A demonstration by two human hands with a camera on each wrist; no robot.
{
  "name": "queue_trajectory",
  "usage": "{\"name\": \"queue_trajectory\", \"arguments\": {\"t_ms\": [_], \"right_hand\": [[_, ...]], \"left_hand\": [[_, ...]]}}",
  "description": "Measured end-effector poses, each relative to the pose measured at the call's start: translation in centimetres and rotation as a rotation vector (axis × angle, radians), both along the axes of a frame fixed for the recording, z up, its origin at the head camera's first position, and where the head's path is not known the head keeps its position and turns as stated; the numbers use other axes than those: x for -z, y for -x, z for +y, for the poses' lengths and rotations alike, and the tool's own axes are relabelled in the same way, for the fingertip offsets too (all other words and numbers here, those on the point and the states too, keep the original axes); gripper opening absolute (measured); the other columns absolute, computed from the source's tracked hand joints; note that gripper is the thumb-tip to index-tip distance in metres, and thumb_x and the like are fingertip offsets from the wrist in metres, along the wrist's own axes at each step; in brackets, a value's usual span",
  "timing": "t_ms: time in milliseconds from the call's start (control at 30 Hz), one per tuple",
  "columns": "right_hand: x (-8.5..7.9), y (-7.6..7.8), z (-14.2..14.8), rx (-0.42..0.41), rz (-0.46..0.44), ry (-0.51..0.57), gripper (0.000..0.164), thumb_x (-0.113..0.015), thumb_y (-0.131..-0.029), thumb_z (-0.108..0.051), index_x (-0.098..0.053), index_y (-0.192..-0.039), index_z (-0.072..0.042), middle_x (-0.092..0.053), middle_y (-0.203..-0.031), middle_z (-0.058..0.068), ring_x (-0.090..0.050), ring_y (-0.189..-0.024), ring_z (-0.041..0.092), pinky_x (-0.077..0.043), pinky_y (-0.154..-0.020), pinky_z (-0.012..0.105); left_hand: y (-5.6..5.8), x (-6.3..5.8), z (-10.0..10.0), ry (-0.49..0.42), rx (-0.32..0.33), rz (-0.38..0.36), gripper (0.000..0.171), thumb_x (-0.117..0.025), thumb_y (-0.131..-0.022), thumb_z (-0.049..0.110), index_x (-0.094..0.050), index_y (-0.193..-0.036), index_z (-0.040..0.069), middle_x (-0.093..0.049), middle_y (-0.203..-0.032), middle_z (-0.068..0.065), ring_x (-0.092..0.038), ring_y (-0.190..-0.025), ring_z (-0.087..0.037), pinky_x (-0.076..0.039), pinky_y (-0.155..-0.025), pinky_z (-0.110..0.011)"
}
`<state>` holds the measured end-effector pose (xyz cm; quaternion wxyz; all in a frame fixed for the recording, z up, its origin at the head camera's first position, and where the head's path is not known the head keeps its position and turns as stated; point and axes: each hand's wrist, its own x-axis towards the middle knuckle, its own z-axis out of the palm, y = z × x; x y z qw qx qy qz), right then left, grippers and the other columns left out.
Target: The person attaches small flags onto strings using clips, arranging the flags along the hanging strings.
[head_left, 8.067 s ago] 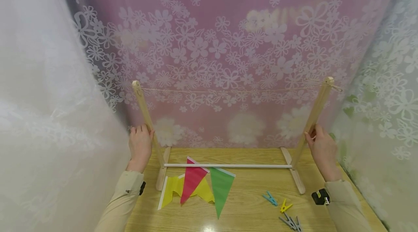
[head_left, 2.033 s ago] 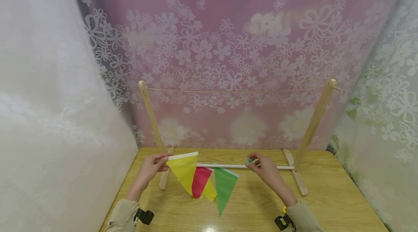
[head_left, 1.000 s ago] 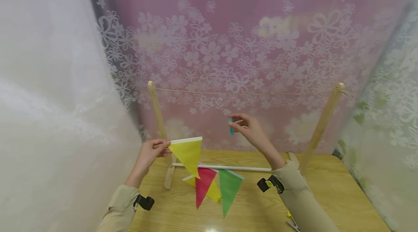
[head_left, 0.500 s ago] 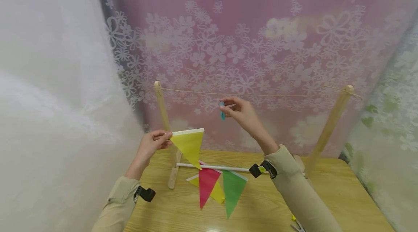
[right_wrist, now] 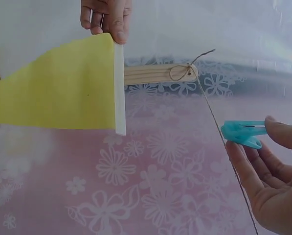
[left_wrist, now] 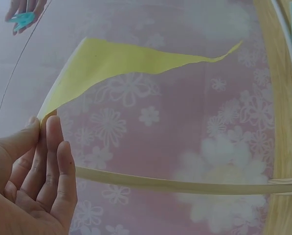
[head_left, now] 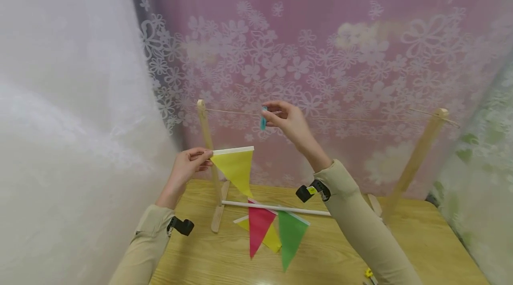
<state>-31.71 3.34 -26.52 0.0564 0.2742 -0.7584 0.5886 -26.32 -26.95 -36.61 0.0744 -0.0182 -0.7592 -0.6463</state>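
Note:
My left hand (head_left: 188, 167) pinches the upper left corner of a yellow triangular pennant (head_left: 234, 167) with a white top edge. The pennant hangs point down in front of the left post, below the string (head_left: 234, 111). My right hand (head_left: 290, 124) pinches a light blue clothespin (head_left: 263, 119) at the height of the string. In the right wrist view the clothespin (right_wrist: 243, 131) overlaps the string (right_wrist: 212, 112), which is tied to the end of the wooden post (right_wrist: 155, 74). Between the clothespin and the pennant's white edge (right_wrist: 119, 93) there is a gap.
Two wooden posts, left (head_left: 206, 127) and right (head_left: 418, 156), carry the string and are joined low down by a white rod (head_left: 276, 208). A red pennant (head_left: 259, 229), a green pennant (head_left: 291, 236) and another yellow pennant (head_left: 273, 238) lie by the rod. A yellow clothespin (head_left: 369, 273) shows at the lower right.
Both hands have left the posts they held earlier. The left has lifted the yellow pennant from the pile; the right has carried the blue clothespin up and leftward to the string.

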Motion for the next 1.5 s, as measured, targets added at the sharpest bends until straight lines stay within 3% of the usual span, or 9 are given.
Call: {"name": "queue_trajectory", "arguments": {"t_ms": [200, 700, 967, 1233, 1400, 1500], "right_hand": [[-1.2, 0.5, -1.2, 0.005, 0.009, 0.023, 0.039, -0.066, -0.101, -0.021, -0.061, -0.133, 0.000, -0.062, -0.122, 0.015, -0.069, -0.103, 0.029, -0.059, -0.091, 0.034], [-3.5, 1.7, -4.2, 0.047, 0.050, 0.041, 0.034, -0.066, -0.101, -0.020, -0.065, -0.130, -0.002, -0.066, -0.116, 0.013, -0.068, -0.101, 0.028, -0.059, -0.088, 0.032], [-4.6, 2.3, -5.5, 0.089, 0.080, -0.005, 0.032, -0.068, -0.100, -0.018, -0.066, -0.128, -0.003, -0.068, -0.117, 0.013, -0.070, -0.101, 0.030, -0.059, -0.088, 0.032], [-4.5, 2.9, -6.7, 0.127, 0.088, -0.012, 0.025, -0.069, -0.098, -0.014, -0.068, -0.121, -0.003, -0.068, -0.112, 0.013, -0.070, -0.097, 0.028, -0.059, -0.086, 0.031], [-4.3, 3.2, -7.3, 0.152, 0.099, -0.010, 0.020, -0.071, -0.097, -0.014, -0.071, -0.115, -0.004, -0.070, -0.107, 0.012, -0.071, -0.092, 0.026, -0.059, -0.085, 0.033], [-4.2, 3.3, -7.8, 0.156, 0.114, -0.013, 0.019, -0.072, -0.096, -0.013, -0.072, -0.112, -0.003, -0.071, -0.105, 0.013, -0.071, -0.090, 0.027, -0.060, -0.083, 0.033]], "left_hand": [[0.8, -1.2, -0.2, 0.016, 0.007, 0.043, 0.036, -0.067, -0.100, 0.023, -0.068, -0.120, -0.007, -0.076, -0.091, 0.005, -0.072, -0.077, -0.007, -0.060, -0.076, -0.023], [2.5, -3.8, -1.1, 0.058, -0.014, 0.091, 0.035, -0.067, -0.100, 0.025, -0.068, -0.122, -0.003, -0.074, -0.089, 0.009, -0.074, -0.087, -0.019, -0.061, -0.078, -0.026], [3.6, -4.9, -1.1, 0.063, -0.004, 0.106, 0.034, -0.068, -0.100, 0.026, -0.069, -0.120, -0.002, -0.074, -0.091, 0.006, -0.073, -0.082, -0.012, -0.061, -0.078, -0.027], [4.1, -5.4, -1.3, 0.096, 0.022, 0.109, 0.034, -0.068, -0.099, 0.026, -0.070, -0.121, 0.000, -0.074, -0.090, 0.005, -0.073, -0.084, -0.016, -0.061, -0.079, -0.028], [4.2, -5.7, -1.4, 0.129, 0.028, 0.114, 0.033, -0.068, -0.099, 0.027, -0.071, -0.120, 0.001, -0.074, -0.089, 0.003, -0.073, -0.090, -0.025, -0.061, -0.085, -0.037], [4.3, -5.8, -1.5, 0.141, 0.027, 0.123, 0.033, -0.068, -0.099, 0.026, -0.071, -0.119, 0.001, -0.074, -0.087, 0.004, -0.074, -0.087, -0.021, -0.060, -0.087, -0.041]]}}
